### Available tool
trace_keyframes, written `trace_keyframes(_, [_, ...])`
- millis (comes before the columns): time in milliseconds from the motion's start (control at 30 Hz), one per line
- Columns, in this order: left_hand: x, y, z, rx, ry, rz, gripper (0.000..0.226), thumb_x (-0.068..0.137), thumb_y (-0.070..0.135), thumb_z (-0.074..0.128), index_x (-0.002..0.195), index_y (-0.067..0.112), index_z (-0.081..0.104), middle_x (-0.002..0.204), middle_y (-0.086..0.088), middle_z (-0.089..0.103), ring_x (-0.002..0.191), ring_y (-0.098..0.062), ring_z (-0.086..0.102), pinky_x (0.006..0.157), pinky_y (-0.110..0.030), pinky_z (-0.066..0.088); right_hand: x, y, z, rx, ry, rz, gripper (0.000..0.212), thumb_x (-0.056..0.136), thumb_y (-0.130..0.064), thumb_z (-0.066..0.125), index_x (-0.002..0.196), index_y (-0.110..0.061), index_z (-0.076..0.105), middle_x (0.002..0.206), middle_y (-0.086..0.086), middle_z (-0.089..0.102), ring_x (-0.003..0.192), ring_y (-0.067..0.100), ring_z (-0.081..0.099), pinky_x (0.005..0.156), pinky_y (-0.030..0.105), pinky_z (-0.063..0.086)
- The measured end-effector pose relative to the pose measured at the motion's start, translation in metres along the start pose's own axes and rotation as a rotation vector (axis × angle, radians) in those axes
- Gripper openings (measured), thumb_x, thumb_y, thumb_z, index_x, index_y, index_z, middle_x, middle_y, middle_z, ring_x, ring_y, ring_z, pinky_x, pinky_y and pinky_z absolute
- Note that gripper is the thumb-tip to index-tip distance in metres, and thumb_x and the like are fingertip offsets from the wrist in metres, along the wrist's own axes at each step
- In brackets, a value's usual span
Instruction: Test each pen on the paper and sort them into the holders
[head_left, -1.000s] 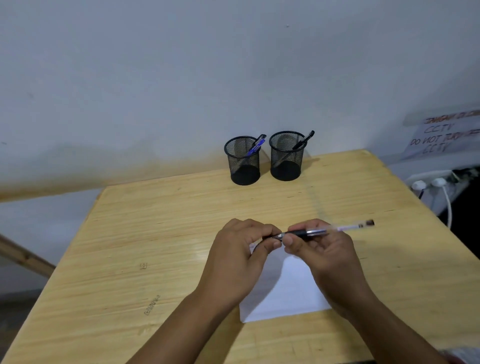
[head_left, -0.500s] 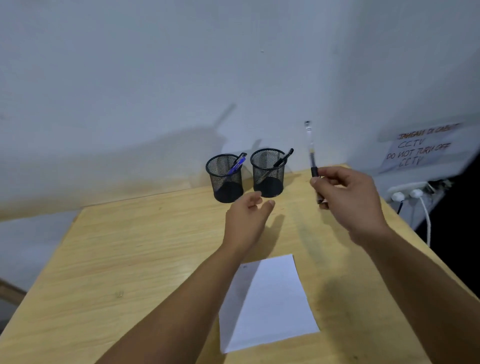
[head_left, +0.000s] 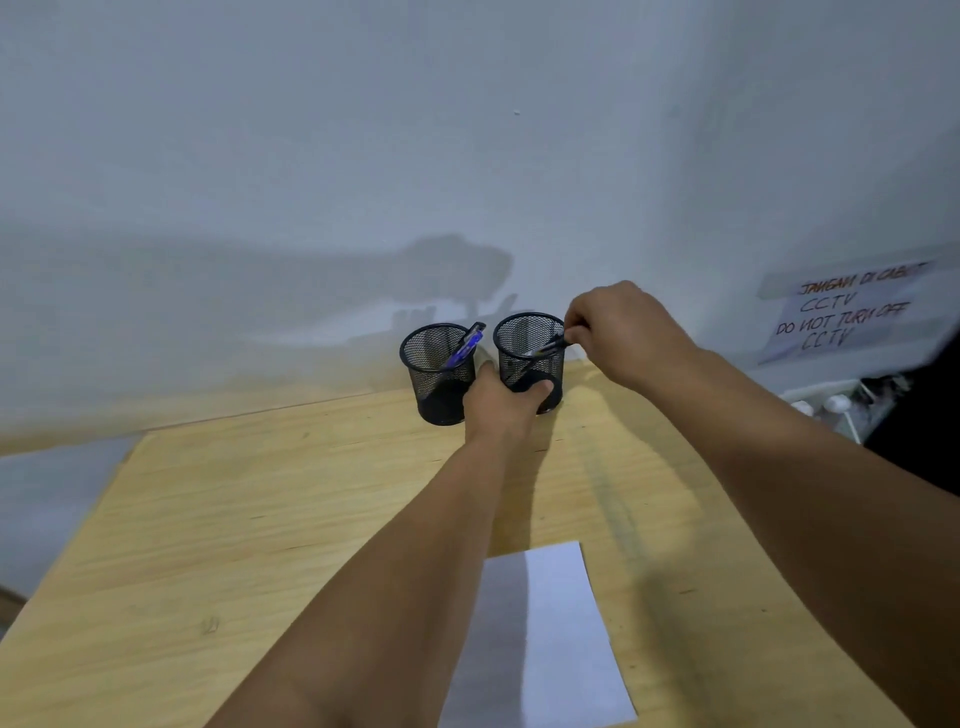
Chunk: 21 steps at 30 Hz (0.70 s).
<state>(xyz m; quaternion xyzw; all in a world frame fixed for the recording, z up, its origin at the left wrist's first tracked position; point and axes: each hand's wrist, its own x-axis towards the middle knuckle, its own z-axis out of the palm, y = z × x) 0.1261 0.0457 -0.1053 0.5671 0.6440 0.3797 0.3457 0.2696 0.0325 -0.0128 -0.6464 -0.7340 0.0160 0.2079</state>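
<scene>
Pinching pen, right hand over right holder.

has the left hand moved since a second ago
Yes. The left hand has left the paper and reached forward to the right-hand holder, where it now grips the base.

Right hand went from holding the pen upright in the air to the right holder, pen now lowered into it, tip end inside (fingers still pinch the top). Left hand moved fwd from mid-air and now grips that holder's base.
</scene>
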Motion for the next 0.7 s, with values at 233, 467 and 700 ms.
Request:
trace_keyframes(233, [0.004,-0.007,0.002,0.017,-0.003,0.03,0.044,0.081,0.036,0.077,0.115,0.012,0.063,0.107,-0.002,0.071,0.098,-0.019,0.064,0.077,-0.024,0.042,0.016,-0.007,0.03,-0.042,-0.023,0.011,0.015,0.089,-0.019,0.061,0.098,-0.016,0.073,0.096,0.015,0.068,0.09,0.035,0.063,0.073,0.036,0.052])
trace_keyframes(467, [-0.011,-0.011,-0.014,0.051,-0.022,0.042,0.041,0.085,0.035,0.07,0.114,0.007,0.064,0.108,-0.006,0.07,0.104,-0.025,0.063,0.072,-0.024,0.042,-0.021,-0.014,0.033,0.103,0.276,0.002,0.038,0.089,-0.026,0.063,0.126,-0.022,0.06,0.129,-0.002,0.062,0.126,0.025,0.048,0.1,0.042,0.036])
trace_keyframes(700, [-0.063,-0.048,-0.075,-0.016,0.092,-0.007,0.039,0.09,0.03,0.066,0.128,0.019,0.064,0.126,0.007,0.065,0.117,-0.009,0.058,0.099,-0.026,0.044,-0.093,-0.009,0.06,0.386,0.348,0.045,0.047,0.087,-0.02,0.064,0.133,-0.022,0.055,0.147,-0.004,0.049,0.135,0.019,0.043,0.11,0.041,0.036])
